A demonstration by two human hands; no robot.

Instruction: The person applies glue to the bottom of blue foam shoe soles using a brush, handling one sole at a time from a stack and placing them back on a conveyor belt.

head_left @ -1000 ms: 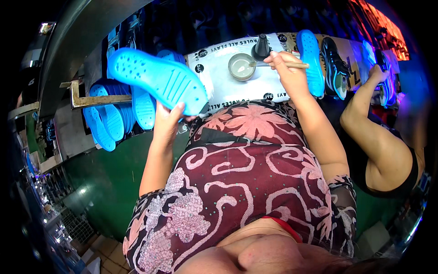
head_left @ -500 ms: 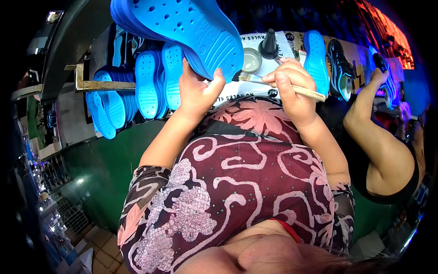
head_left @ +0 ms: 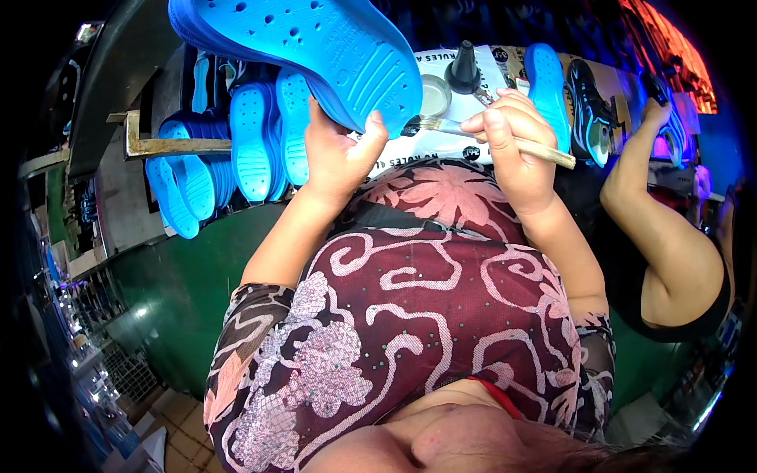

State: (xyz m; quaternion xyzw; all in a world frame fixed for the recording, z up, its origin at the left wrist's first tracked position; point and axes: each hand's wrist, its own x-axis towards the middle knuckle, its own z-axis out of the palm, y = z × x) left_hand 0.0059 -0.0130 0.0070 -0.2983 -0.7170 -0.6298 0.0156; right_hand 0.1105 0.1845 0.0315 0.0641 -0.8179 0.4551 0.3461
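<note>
My left hand grips the heel end of a stack of blue perforated insoles, held tilted up in front of me. The thumb lies near the heel edge; the other fingers are hidden behind the stack. In my right hand is a wooden-handled brush, its dark bristle tip close to the insoles' heel edge; whether it touches cannot be made out. Just past the brush a shallow round bowl stands on a printed white sheet. Next to it is a black cone-topped container.
More blue insoles lean in stacks on the left, by a worn metal bar. At right are a single blue insole and a black-and-blue sports shoe. A co-worker's arm reaches in at far right, holding a shoe.
The insole stack has shifted slightly left and upward in view. My right hand and the brush handle have moved a little to the right. The co-worker's arm has shifted slightly.
</note>
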